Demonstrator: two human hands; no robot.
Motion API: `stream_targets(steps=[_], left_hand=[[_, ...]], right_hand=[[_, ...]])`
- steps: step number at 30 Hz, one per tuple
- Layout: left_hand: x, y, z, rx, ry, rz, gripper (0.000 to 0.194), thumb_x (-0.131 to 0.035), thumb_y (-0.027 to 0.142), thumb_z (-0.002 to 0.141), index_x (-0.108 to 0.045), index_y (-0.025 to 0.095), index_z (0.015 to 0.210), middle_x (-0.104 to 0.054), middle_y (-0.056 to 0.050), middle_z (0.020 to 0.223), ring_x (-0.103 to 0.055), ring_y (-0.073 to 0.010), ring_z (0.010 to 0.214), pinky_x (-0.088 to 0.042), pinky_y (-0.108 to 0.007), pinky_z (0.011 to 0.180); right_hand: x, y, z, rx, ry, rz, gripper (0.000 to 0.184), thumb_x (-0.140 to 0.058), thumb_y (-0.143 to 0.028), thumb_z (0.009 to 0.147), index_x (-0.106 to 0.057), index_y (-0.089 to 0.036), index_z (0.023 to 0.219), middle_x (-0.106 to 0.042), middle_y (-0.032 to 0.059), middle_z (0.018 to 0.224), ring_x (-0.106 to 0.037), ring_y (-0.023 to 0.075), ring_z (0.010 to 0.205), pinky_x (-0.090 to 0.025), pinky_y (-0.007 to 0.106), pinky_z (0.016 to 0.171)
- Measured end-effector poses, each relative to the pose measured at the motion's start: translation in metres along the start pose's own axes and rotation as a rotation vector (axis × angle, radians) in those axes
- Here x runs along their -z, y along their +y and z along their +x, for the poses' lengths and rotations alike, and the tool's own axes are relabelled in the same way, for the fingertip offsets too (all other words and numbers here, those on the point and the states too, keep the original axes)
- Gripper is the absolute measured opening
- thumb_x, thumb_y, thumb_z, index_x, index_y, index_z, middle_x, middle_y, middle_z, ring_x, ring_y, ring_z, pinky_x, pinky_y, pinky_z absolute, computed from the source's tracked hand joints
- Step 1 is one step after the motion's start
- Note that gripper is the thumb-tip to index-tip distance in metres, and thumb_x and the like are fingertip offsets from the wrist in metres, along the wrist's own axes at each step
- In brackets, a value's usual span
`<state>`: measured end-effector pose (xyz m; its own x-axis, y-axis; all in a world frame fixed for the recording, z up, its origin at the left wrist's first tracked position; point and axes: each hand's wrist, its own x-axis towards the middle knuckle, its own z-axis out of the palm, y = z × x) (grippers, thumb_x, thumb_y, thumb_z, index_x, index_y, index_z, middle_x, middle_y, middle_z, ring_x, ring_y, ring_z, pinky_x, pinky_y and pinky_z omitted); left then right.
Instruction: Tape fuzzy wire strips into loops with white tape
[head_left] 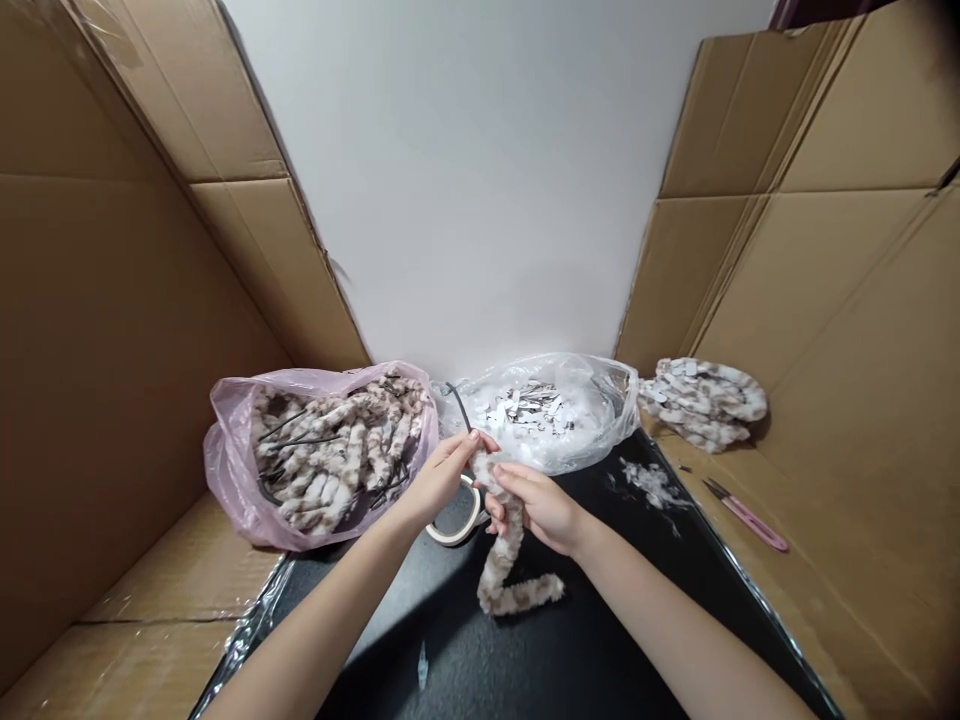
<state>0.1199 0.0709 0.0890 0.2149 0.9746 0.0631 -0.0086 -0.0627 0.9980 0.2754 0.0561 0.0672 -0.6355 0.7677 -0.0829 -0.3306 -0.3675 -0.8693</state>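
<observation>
A fluffy strip (504, 560), white with brown patches, hangs from my hands over the black tabletop and bends sharply near its lower end. My left hand (444, 470) pinches its upper end, where a dark cord (459, 408) sticks out upward. Lower down, my right hand (538, 505) is closed around the same strip, thumb on top. Just behind and below my left hand lies a roll of pale tape (452, 541), partly covered by the fingers.
To the left stands a pink plastic bag (232, 470) full of similar fluffy strips. A clear bag (600, 440) with small white-tagged pieces lies behind my hands. On the right are a fluffy bundle (709, 405), fluff scraps (651, 483) and pink thread snips (750, 518). Cardboard walls enclose both sides.
</observation>
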Motion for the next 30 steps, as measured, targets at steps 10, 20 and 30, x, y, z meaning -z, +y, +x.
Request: stream_targets(steps=[10,20,30], left_hand=[[0.013,-0.01,0.023,-0.083,0.172,-0.183,0.038,-0.066,0.051,0.074,-0.067,0.015,0.087,-0.058,-0.001,0.074,-0.052,-0.0121,0.067,-0.042,-0.021,0.062],[0.012,-0.009,0.014,-0.051,0.14,-0.147,0.035,-0.08,0.044,0.062,-0.071,0.014,0.077,-0.068,-0.004,0.082,-0.056,-0.0108,0.064,-0.045,-0.023,0.061],[0.013,-0.005,0.008,-0.039,0.1,-0.051,0.032,-0.081,0.04,0.063,-0.073,0.014,0.079,-0.07,-0.003,0.074,-0.056,-0.0111,0.057,-0.042,-0.021,0.053]], right_hand=[[0.001,0.011,0.004,0.009,-0.02,-0.08,0.044,-0.072,-0.056,0.07,-0.05,-0.017,0.073,-0.055,-0.0055,0.059,-0.051,0.0092,0.052,-0.04,0.026,0.06],[0.001,0.015,0.003,0.008,0.01,-0.082,0.038,-0.072,-0.049,0.068,-0.053,-0.017,0.078,-0.059,-0.003,0.064,-0.052,0.0112,0.056,-0.04,0.028,0.062],[-0.003,0.016,0.006,0.041,0.023,-0.028,0.049,-0.071,-0.06,0.068,-0.054,-0.016,0.082,-0.042,-0.0075,0.057,-0.039,0.0066,0.05,-0.032,0.025,0.056]])
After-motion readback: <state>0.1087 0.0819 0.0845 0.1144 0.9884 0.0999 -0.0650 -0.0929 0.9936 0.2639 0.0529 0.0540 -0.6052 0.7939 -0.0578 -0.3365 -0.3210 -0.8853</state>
